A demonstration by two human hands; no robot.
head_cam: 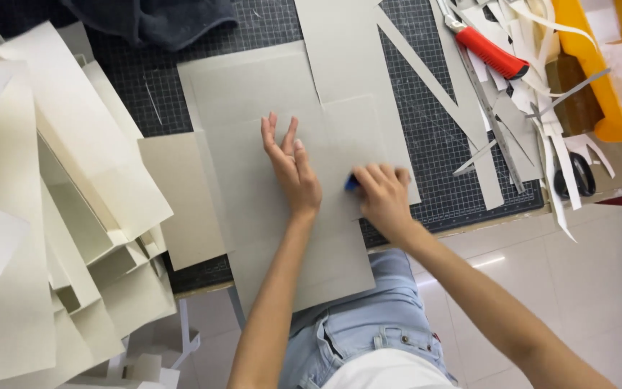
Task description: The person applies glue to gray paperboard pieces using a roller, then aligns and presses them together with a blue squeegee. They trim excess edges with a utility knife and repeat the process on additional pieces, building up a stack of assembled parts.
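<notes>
My left hand (291,167) lies flat, fingers apart, pressing down on a large grey cardboard sheet (253,108) in the middle of the dark cutting mat (440,144). Just to its right, my right hand (383,194) is closed around a small blue tool (352,184), held against the same sheet; only the tool's blue end shows. A second grey sheet (340,50) overlaps the first from the far side.
Folded cream card pieces (52,216) are piled at the left. A smaller grey board (178,194) lies beside the sheet. A red-handled knife (491,52), a metal ruler (494,122), paper strips, black scissors (574,175) and a yellow bin (599,65) crowd the right.
</notes>
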